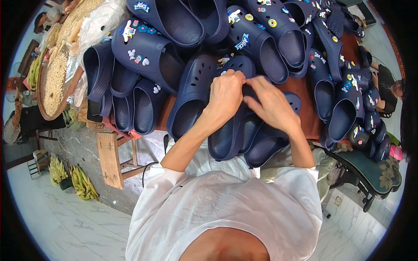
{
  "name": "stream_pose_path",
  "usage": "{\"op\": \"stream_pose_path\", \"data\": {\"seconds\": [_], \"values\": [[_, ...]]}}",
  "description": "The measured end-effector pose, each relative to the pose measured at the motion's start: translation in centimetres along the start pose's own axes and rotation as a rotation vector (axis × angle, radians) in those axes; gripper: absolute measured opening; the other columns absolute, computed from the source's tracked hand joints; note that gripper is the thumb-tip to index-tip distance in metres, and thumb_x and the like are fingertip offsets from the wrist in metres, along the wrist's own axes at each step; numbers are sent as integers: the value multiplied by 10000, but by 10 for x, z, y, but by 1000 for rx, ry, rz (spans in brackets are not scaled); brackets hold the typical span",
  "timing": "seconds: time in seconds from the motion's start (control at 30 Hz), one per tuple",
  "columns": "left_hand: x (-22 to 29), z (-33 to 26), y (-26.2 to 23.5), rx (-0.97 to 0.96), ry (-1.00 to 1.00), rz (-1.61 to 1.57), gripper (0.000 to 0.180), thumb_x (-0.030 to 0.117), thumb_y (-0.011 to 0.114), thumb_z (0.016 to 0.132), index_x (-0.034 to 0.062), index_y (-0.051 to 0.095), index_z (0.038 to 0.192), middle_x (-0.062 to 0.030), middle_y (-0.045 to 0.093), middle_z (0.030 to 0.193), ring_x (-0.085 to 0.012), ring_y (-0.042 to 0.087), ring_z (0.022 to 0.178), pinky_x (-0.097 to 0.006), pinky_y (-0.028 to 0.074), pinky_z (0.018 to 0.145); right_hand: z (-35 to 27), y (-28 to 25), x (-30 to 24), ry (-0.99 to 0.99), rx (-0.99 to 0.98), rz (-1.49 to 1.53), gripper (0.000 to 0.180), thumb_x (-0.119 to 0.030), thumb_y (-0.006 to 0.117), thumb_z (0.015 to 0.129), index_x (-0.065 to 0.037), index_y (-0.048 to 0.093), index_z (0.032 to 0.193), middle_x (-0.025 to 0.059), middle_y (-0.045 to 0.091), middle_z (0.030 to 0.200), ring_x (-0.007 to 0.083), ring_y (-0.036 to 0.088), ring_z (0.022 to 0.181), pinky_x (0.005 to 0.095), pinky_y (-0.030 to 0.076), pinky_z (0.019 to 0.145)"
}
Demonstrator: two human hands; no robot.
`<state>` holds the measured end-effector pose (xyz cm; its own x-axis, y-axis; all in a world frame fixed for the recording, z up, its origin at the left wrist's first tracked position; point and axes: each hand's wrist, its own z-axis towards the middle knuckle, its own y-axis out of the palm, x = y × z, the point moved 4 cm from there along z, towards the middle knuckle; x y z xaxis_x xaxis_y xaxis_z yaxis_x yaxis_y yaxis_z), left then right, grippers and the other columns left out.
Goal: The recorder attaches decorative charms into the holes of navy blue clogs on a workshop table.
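Both my hands are over a navy clog (225, 138) at the table's front edge, its heel toward me. My left hand (225, 98) is closed in a pinch at the clog's front; whatever is between its fingertips is hidden. My right hand (272, 104) comes in from the other side, fingers bent, thumb apart, fingertips slightly blurred close to the left hand's. A plain navy clog with round holes (191, 98) lies left of my left hand. Beneath my right hand, another navy clog (265, 148) is partly covered.
Navy clogs with colourful charms (146, 48) are heaped across the brown table (310, 119). A wooden stool (109, 158) stands at left, near a round tray of pale kernels (54, 89) and corn cobs (82, 182) on the floor. A dark green chair (379, 174) and another person (385, 89) are at right.
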<state>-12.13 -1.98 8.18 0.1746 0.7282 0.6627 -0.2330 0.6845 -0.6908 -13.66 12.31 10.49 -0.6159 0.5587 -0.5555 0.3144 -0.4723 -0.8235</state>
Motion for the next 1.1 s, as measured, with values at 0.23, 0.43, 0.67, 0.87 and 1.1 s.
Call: {"op": "stream_pose_path", "data": {"seconds": [0.23,0.43,0.67,0.87,1.1], "values": [[0,11,-4,-44,32,-37,110,61,648,870,-30,709,873,-210,705,810,-385,694,768,-439,549,717,-19,23,-23,68,73,10,817,-398,798,796,83,445,1354,209,483,1280,394,574,1081,461,520,877],[-37,30,-4,-17,-28,-66,120,77,662,858,7,751,897,-204,714,826,-380,699,776,-432,551,740,-16,38,-31,134,135,-89,825,-342,780,782,114,419,1367,238,461,1278,383,516,1116,452,526,873],[-65,42,11,-13,-128,96,192,153,614,923,5,737,931,-234,705,847,-408,691,789,-465,540,741,-19,52,-29,155,251,-126,734,-283,704,807,90,426,1376,254,449,1260,389,560,1057,452,529,841],[-58,43,14,-67,-160,198,274,245,583,968,9,700,893,-220,699,820,-425,682,772,-496,533,728,-19,53,-33,213,275,14,686,-248,724,796,16,461,1372,225,443,1199,369,634,886,445,550,730],[-61,36,0,130,30,121,216,185,655,920,2,717,1016,-196,688,898,-377,684,821,-454,536,746,-17,52,-32,241,311,28,613,-206,757,769,-49,526,1315,162,481,1116,301,636,773,400,547,657]]}}
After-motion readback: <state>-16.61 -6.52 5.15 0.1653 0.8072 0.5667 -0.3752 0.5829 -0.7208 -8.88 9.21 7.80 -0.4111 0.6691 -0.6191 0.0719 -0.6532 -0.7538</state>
